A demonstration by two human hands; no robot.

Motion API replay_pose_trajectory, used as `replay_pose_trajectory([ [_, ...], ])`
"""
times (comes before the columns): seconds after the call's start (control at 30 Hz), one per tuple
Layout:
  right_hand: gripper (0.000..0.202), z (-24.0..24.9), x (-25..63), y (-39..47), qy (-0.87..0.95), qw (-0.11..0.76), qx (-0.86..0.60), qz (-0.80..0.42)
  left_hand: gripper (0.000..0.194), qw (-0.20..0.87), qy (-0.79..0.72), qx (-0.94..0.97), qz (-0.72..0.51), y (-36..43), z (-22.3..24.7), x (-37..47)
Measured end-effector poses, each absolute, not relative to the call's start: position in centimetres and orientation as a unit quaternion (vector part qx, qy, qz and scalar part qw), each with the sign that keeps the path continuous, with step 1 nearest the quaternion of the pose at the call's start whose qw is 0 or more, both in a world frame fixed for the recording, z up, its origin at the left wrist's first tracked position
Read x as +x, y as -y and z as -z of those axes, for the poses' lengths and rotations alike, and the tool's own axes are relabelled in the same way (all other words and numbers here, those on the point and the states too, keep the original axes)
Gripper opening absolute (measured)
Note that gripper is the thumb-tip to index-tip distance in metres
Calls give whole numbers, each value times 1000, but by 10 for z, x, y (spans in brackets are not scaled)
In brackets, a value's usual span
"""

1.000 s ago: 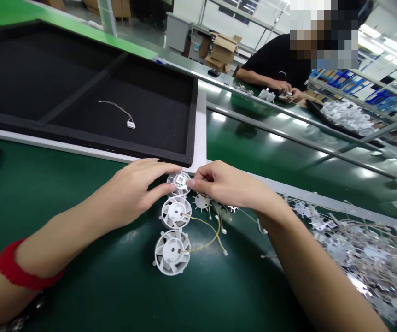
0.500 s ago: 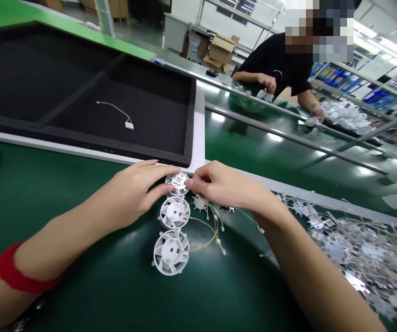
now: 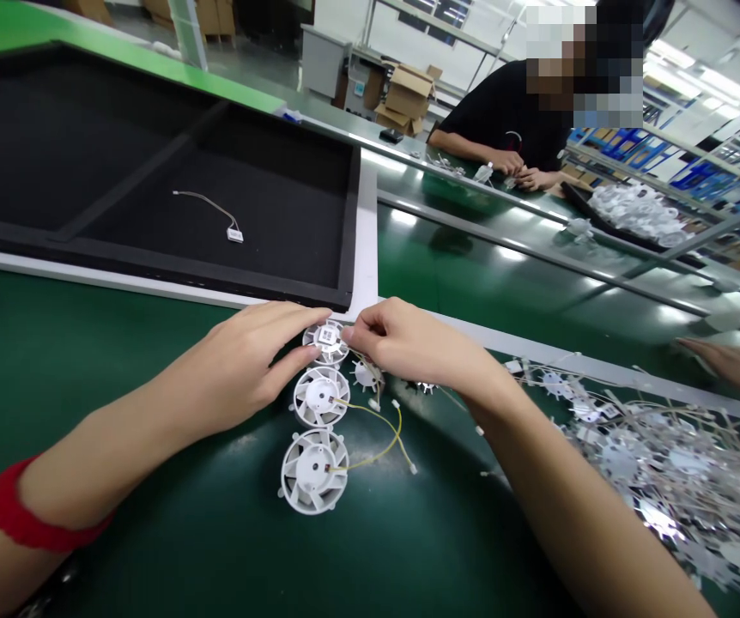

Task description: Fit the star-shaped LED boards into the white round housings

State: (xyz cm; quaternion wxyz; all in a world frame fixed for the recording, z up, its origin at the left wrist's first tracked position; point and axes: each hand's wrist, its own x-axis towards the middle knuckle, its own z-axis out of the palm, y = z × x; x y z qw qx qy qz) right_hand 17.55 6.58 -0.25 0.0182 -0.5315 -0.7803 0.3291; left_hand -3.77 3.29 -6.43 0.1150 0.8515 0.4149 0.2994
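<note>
Three white round fans stand in a column on the green table. The farthest fan (image 3: 327, 336) carries a square printed label on its hub. My left hand (image 3: 267, 348) holds this fan between its thumb and fingers. At the fan's right edge my right hand (image 3: 396, 339) is closed in a pinch; what lies between its fingertips is hidden. Below, the middle fan (image 3: 322, 396) and the nearest fan (image 3: 314, 471) each trail a yellow wire (image 3: 376, 459) to the right. A silvery toothed disc (image 3: 366, 374) with a wire lies under my right hand.
A large black tray (image 3: 267, 172) ahead holds a small white labelled part (image 3: 234, 235) with a wire. At right lies a heap of wired discs (image 3: 659, 472). Across the bench a person (image 3: 512, 112) handles parts near white pieces (image 3: 633, 215). Another person's hand (image 3: 736, 365) reaches in at right.
The wires and plugs beside my right hand have shifted. The person opposite has brought both hands together. Another person's hand has come in at the right. My hands stay at the far fan.
</note>
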Motion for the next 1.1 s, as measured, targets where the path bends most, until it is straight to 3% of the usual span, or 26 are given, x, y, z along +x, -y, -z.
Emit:
replay_pose_trajectory([
  [0.23,28,-1,182,-66,793,40,-519,-317,50,184,-433,833,-290,-31,64,-36],
  [0.43,19,-8,186,-64,804,3,-491,-337,54,216,-447,827,-265,-33,66,-36],
  [0.8,19,2,173,-61,857,41,-478,-186,44,278,-485,788,-257,-38,52,-45],
  [1.1,20,3,168,-61,910,-17,-412,-46,39,274,-491,787,-253,-41,47,-48],
])
